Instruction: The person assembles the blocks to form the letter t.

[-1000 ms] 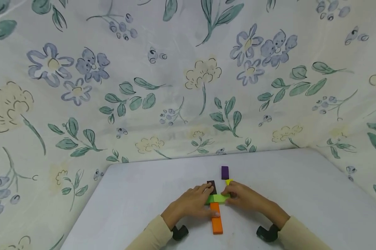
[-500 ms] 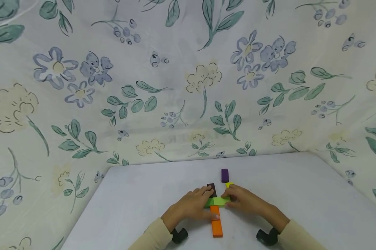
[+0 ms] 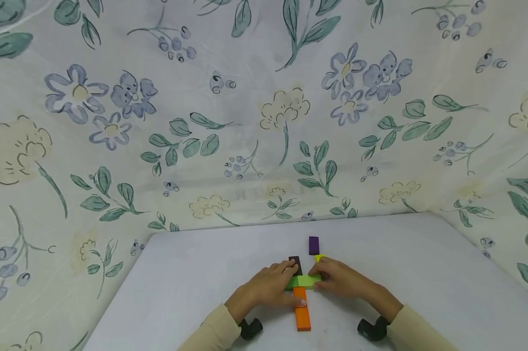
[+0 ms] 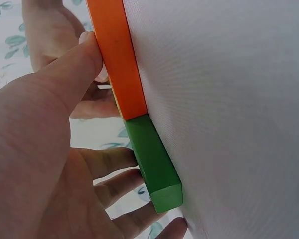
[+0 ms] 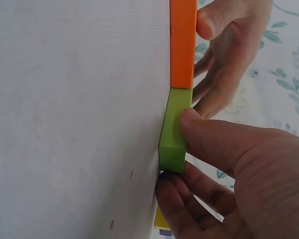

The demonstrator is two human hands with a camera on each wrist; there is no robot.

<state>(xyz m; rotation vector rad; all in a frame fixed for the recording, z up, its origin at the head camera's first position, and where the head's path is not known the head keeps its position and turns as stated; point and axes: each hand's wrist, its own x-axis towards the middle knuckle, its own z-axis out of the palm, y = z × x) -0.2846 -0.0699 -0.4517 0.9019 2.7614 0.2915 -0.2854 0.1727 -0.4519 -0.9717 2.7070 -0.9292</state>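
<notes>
My left hand [image 3: 265,288] lies over a row of coloured blocks. Its thumb presses an orange block [image 4: 120,55]; its fingertips reach the green block [image 4: 152,154] and the dark brown block [image 3: 299,267]. My right hand [image 3: 344,280] pinches a light green block [image 5: 175,124], thumb on its long side and fingers at its far end. In the head view, the green and light green blocks meet end to end as a crossbar, with the orange strip running toward me and the brown block behind. A yellow block [image 3: 319,258] is partly hidden by my right fingers.
A purple block [image 3: 314,245] lies behind the yellow one on the white table [image 3: 193,273]. Black wrist cameras [image 3: 250,329] sit under both forearms. A floral cloth [image 3: 255,146] stands along the table's back edge and sides.
The head view has tilted slightly, shifting the scene a little in the picture. Both hands keep their places on the blocks.
</notes>
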